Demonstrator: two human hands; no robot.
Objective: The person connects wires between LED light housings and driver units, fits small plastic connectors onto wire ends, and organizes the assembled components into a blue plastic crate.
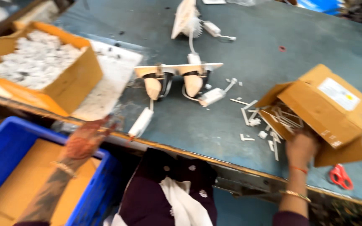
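Note:
My right hand reaches into the open mouth of a tipped cardboard box that holds several small white plastic pieces; whether the fingers grip any is hidden. My left hand hovers at the front edge of the table above a blue crate, fingers spread, holding nothing. A twin light fixture with a white bar and two cream lamp heads lies in the middle of the table, its white driver unit near my left hand.
An open cardboard box full of white parts sits at the left on a white sheet. Loose white pieces lie scattered beside the tipped box. Red scissors lie at the front right. Another light fixture lies at the back.

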